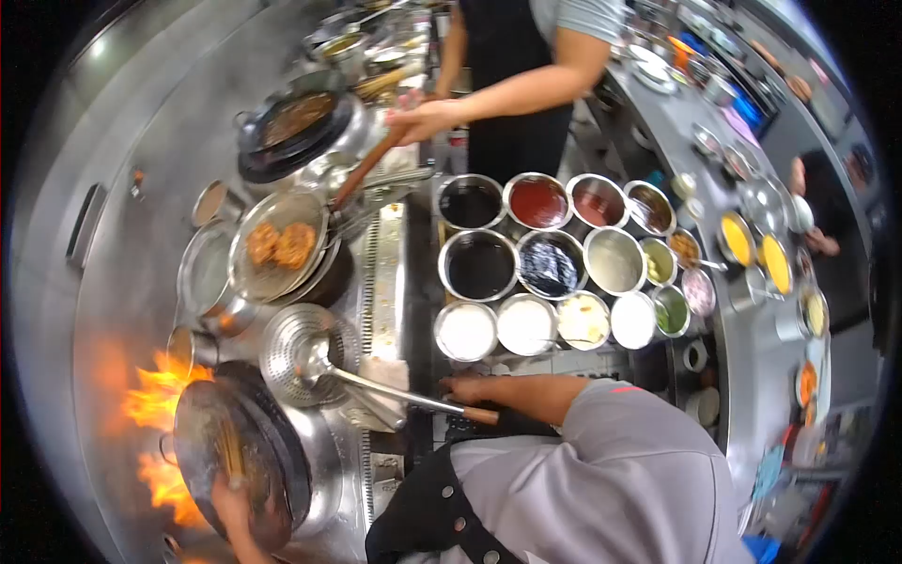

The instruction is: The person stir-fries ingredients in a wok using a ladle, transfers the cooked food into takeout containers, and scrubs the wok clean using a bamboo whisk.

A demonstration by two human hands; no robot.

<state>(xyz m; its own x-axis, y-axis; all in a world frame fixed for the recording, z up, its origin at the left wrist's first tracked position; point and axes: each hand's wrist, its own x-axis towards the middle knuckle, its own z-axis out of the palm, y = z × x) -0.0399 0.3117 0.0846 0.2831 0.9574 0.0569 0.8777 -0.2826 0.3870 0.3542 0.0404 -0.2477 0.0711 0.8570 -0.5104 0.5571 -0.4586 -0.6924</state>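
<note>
My left hand [232,505] is closed around a bamboo wok brush [231,444], its bristle end down inside a dark wok [202,404] tilted on the burner. Flames [155,395] rise along the wok's left side. My right hand [460,387] hangs by the stove's front edge, close to the long handle of a steel ladle [413,395]; its fingers are too small and blurred to read. That ladle rests across a perforated strainer [282,348].
Opposite, a co-worker's hand [427,122] grips a wooden-handled mesh strainer [254,226] with browned fried pieces [280,244]. Steel pots of dark sauce [477,268], red sauce [538,202] and white contents [467,329] stand to the right. Another wok [301,117] sits on the far burner.
</note>
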